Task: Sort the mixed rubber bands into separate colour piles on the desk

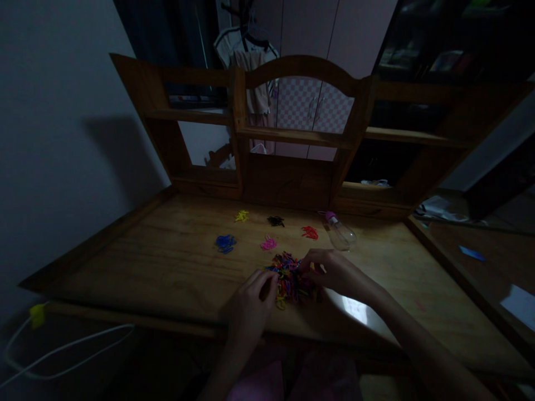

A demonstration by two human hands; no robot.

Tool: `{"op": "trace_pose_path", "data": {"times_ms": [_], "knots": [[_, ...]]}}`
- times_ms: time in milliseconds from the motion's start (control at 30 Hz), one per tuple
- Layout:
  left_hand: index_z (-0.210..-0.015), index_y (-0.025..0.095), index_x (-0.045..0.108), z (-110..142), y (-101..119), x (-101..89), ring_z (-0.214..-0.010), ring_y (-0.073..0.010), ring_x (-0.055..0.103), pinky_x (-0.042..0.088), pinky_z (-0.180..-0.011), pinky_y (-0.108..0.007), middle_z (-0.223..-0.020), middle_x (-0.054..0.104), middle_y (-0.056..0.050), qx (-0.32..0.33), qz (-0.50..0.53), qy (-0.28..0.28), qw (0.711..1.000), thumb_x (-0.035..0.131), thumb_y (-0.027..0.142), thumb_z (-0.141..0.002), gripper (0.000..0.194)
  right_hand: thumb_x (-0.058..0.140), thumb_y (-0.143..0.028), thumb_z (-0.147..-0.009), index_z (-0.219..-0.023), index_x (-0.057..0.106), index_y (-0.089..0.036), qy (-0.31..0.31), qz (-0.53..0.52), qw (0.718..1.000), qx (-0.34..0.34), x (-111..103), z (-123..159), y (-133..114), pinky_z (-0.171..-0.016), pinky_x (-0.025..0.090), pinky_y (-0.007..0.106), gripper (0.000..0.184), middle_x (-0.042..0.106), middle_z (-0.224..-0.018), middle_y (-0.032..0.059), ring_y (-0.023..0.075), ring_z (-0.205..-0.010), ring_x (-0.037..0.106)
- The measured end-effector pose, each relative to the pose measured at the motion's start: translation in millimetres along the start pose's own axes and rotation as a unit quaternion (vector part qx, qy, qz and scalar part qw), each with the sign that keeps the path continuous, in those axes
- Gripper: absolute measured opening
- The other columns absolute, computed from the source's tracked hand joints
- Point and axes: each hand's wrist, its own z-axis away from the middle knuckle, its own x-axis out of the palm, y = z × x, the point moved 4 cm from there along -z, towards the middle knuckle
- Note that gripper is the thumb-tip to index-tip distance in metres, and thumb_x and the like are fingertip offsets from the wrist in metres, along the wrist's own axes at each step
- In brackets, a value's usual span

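Note:
A mixed pile of small coloured loops (288,287), like rubber bands or clips, lies on the wooden desk near its front edge. At the pile's left side, my left hand (254,295) has thumb and forefinger pinched together; what is between them is too small to make out. My right hand (328,270) reaches into the pile from the right with its fingers closed, the tips partly hidden. Beyond the pile are single-colour groups: blue loops (225,243), pink loops (268,243), red loops (310,233), black loops (276,221) and yellow loops (241,216).
A clear bulb-shaped bottle (343,236) with a pink cap lies behind my right hand. Wooden shelving (292,133) rises along the desk's back edge. A white cable (71,348) hangs at the front left. Bright light reflects off the desktop (401,262) beside my right forearm.

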Motion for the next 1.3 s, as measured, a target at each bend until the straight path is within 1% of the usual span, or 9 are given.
{"op": "trace_pose_path", "data": {"times_ms": [100, 200, 600, 733, 833, 967, 1067, 1200, 1300], "knots": [[-0.09, 0.023, 0.066, 0.4, -0.7, 0.6, -0.083, -0.0169, 0.065, 0.048, -0.075, -0.026, -0.089, 0.069, -0.002, 0.001, -0.002, 0.003, 1.0, 0.051, 0.025, -0.09, 0.016, 0.061, -0.016, -0.082, -0.096, 0.07, -0.022, -0.039, 0.01, 0.999, -0.022, 5.8, -0.1, -3.9, -0.066, 0.044, 0.024, 0.018, 0.067, -0.088, 0.003, 0.014, -0.073, 0.06], [-0.09, 0.023, 0.066, 0.5, -1.3, 1.2, -0.083, -0.0167, 0.064, 0.048, -0.075, -0.026, -0.09, 0.069, -0.002, -0.002, -0.003, -0.001, 1.0, 0.05, 0.025, -0.09, 0.016, 0.06, -0.016, -0.083, -0.1, 0.07, -0.023, -0.05, 0.013, 0.998, -0.029, 9.5, 0.0, -5.0, -0.07, 0.044, 0.025, 0.021, 0.067, -0.09, 0.0037, 0.0152, -0.077, 0.061], [-0.093, 0.023, 0.065, 1.6, -2.7, 2.2, -0.086, -0.0165, 0.064, 0.047, -0.077, -0.026, -0.093, 0.068, -0.001, -0.005, -0.003, -0.007, 1.0, 0.048, 0.025, -0.092, 0.016, 0.06, -0.014, -0.082, -0.087, 0.068, -0.02, -0.032, -0.004, 0.999, -0.009, 5.2, 2.3, -5.4, -0.063, 0.041, 0.023, 0.011, 0.065, -0.08, 0.0009, 0.0119, -0.068, 0.057], [-0.092, 0.023, 0.065, 1.6, -2.8, 2.5, -0.086, -0.0169, 0.064, 0.047, -0.077, -0.027, -0.092, 0.068, -0.001, -0.008, 0.002, -0.008, 1.0, 0.049, 0.026, -0.092, 0.016, 0.065, -0.023, -0.081, -0.086, 0.068, -0.02, -0.021, -0.034, 0.999, 0.007, -0.5, 4.2, -4.6, -0.058, 0.039, 0.022, 0.007, 0.065, -0.076, 0.0003, 0.011, -0.064, 0.055], [-0.093, 0.023, 0.064, 1.8, -2.3, 2.0, -0.087, -0.0169, 0.064, 0.047, -0.078, -0.027, -0.093, 0.068, -0.001, -0.012, 0.002, -0.013, 1.0, 0.048, 0.026, -0.092, 0.016, 0.066, -0.031, -0.082, -0.086, 0.068, -0.019, 0.0, -0.059, 0.998, 0.013, -12.6, 3.6, 0.4, -0.055, 0.039, 0.022, 0.013, 0.064, -0.071, 0.0004, 0.0106, -0.06, 0.054], [-0.092, 0.023, 0.065, 1.4, -2.6, 1.9, -0.088, -0.0171, 0.064, 0.047, -0.078, -0.027, -0.094, 0.068, -0.001, -0.009, 0.003, -0.013, 1.0, 0.048, 0.027, -0.092, 0.017, 0.066, -0.037, -0.081, -0.083, 0.068, -0.016, 0.083, -0.059, 0.994, 0.031, -35.2, -8.7, 27.4, -0.057, 0.043, 0.023, 0.021, 0.067, -0.072, 0.0031, 0.0119, -0.061, 0.059], [-0.093, 0.023, 0.065, 1.4, -4.5, 2.7, -0.088, -0.0169, 0.063, 0.047, -0.079, -0.027, -0.093, 0.068, -0.001, -0.006, 0.004, -0.011, 1.0, 0.049, 0.027, -0.092, 0.016, 0.065, -0.035, -0.081, -0.083, 0.067, -0.015, 0.155, -0.036, 0.983, 0.096, -45.9, -24.9, 64.5, -0.053, 0.045, 0.022, 0.02, 0.067, -0.068, 0.0041, 0.0135, -0.058, 0.063], [-0.093, 0.024, 0.064, 2.1, -6.2, 2.8, -0.088, -0.0169, 0.063, 0.047, -0.079, -0.027, -0.094, 0.068, -0.001, -0.015, -0.003, -0.017, 1.0, 0.049, 0.028, -0.092, 0.016, 0.065, -0.023, -0.079, -0.08, 0.067, -0.015, 0.167, 0.038, 0.97, 0.171, -42.8, -45.6, 103.9, -0.055, 0.046, 0.021, 0.008, 0.069, -0.065, 0.0037, 0.0149, -0.059, 0.066], [-0.093, 0.024, 0.064, 2.5, -5.7, 2.3, -0.089, -0.0168, 0.063, 0.047, -0.08, -0.027, -0.094, 0.068, -0.001, -0.019, -0.001, -0.023, 1.0, 0.049, 0.028, -0.092, 0.016, 0.067, -0.019, -0.074, -0.079, 0.069, -0.018, 0.17, 0.083, 0.964, 0.184, -37.9, -52.0, 110.4, -0.056, 0.045, 0.021, 0.006, 0.071, -0.07, 0.0044, 0.0171, -0.067, 0.068]]}}
